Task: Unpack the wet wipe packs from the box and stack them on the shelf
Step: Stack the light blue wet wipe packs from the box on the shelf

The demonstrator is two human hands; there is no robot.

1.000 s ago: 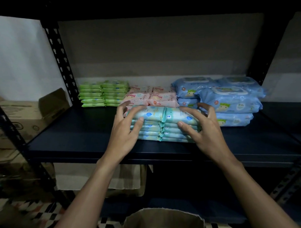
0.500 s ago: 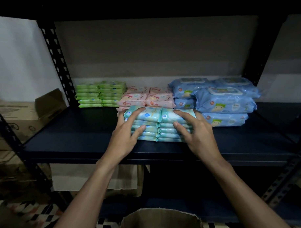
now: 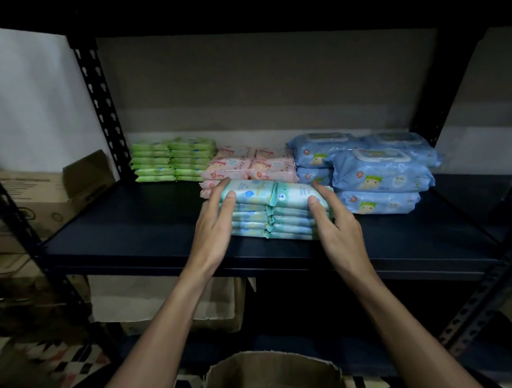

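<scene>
Two side-by-side stacks of teal wet wipe packs (image 3: pixel 273 212) stand near the front of the dark shelf (image 3: pixel 137 236). My left hand (image 3: pixel 216 224) presses its straight fingers against the left end of the stacks. On the right end, my right hand (image 3: pixel 337 234) presses the same way. Behind stand green packs (image 3: pixel 173 159), pink packs (image 3: pixel 250 167) and large blue packs (image 3: pixel 374 172). The open cardboard box (image 3: pixel 271 374) sits below me at the bottom edge; its inside is dark.
Black perforated uprights (image 3: pixel 98 101) frame the shelf. A cardboard carton (image 3: pixel 36 203) stands left of the rack, and more cartons (image 3: pixel 216 305) sit under the shelf. Bare shelf surface lies left of the teal stacks and right of the blue packs.
Both hands have closed in on the ends of the teal stacks, fingers now flat against them. The view shifted slightly; the stacks look squared up.
</scene>
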